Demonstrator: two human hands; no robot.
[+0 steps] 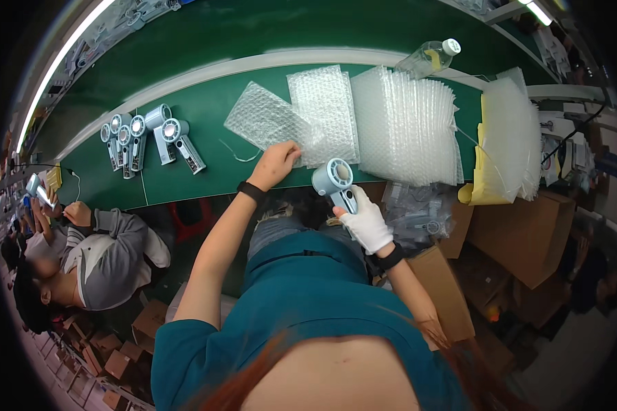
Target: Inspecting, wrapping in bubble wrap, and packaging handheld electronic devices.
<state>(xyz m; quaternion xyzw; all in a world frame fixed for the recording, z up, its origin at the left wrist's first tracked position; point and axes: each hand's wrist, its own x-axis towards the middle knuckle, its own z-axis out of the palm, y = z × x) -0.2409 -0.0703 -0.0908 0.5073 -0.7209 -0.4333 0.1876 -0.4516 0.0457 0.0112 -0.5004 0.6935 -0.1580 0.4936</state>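
Note:
In my right hand [367, 222], covered by a white glove, is a pale blue handheld fan [333, 177]. Its round head points up and away from me, over the table's near edge, and my fingers wrap its handle. My bare left hand [275, 164] has its fingers curled at the near edge of a clear bubble wrap bag [267, 116], which lies slanted on the green table [206, 137]. Another stack of bubble wrap bags [325, 103] lies partly beneath it. The fingertips seem to pinch the plastic.
Several similar fans [175, 130] stand at the left. A thick pile of bubble wrap bags [404, 123], a clear bottle [428, 58] and white foam sheets [514, 137] lie right. Below are plastic-wrapped items [418, 212] and cardboard boxes [524, 236]. A co-worker [110, 253] sits left.

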